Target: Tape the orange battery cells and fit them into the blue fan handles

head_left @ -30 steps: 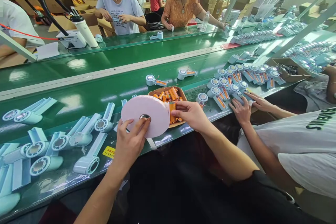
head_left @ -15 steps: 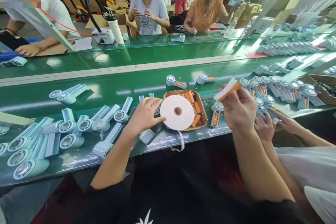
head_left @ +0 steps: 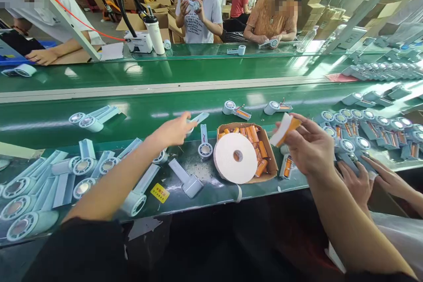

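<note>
My left hand [head_left: 175, 131] is closed round a light-blue handheld fan housing [head_left: 201, 117], held over the bench's far side; fingers hide much of it. My right hand [head_left: 310, 147] pinches an orange battery [head_left: 292, 131] with a white strip of tape [head_left: 280, 131] on it, raised above the bench. Between the hands, a large white tape roll [head_left: 224, 161] lies on a cardboard box [head_left: 275, 166] of orange batteries [head_left: 262, 150]. Its loose end hangs over the bench edge. One fan housing [head_left: 205, 150] stands left of the roll, another [head_left: 188, 180] lies nearer me.
Many fan housings [head_left: 23, 205] crowd the bench at left. Fans with orange batteries [head_left: 346, 116] are grouped at right, beside a co-worker's hands [head_left: 357, 180]. Two more fans [head_left: 238, 110] lie on the green belt [head_left: 148, 110]. A yellow label [head_left: 160, 192] is near the front edge. People sit opposite.
My left hand has moved from the tape roll up and left, and now grips a fan housing. My right hand still holds the battery with tape. The view has shifted left.
</note>
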Motion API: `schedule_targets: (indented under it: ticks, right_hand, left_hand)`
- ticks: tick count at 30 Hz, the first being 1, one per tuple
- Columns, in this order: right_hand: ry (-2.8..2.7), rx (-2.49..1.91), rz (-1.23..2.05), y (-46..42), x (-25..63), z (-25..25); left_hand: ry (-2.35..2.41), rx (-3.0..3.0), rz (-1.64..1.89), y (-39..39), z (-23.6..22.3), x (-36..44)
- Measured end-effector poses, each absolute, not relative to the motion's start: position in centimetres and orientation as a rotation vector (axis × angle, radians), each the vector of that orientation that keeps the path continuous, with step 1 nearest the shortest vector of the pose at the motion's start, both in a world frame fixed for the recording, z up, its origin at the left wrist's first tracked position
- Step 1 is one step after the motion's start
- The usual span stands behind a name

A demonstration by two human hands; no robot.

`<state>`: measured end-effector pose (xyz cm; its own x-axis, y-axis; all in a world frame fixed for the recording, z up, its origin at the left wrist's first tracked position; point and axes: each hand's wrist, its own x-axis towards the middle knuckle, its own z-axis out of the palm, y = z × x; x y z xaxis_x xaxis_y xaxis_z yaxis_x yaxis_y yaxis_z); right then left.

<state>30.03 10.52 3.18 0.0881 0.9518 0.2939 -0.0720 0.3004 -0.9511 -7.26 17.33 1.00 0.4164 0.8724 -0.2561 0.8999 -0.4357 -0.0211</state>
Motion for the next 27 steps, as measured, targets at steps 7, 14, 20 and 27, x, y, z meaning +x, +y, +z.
schedule_targets:
  ticks: [7,14,20,27]
  right_hand:
    - [-1.394,-0.924,1.228,21.8,23.0,2.9]
    - [-1.794,-1.113,1.102,29.8,17.9,-1.2]
    - [-2.03,-1.239,0.937,33.2,16.4,-3.8]
    - [-2.351,-1.217,0.755,32.7,16.9,-5.4]
  left_hand:
    - [1.478,2.569,-0.496,28.9,-0.1,-7.3]
    - [1.618,2.455,-0.45,31.4,-3.3,-5.0]
    - [1.518,2.391,-0.32,33.1,-3.3,-4.6]
    - [1.538,2.35,-0.169,34.0,-3.6,-4.7]
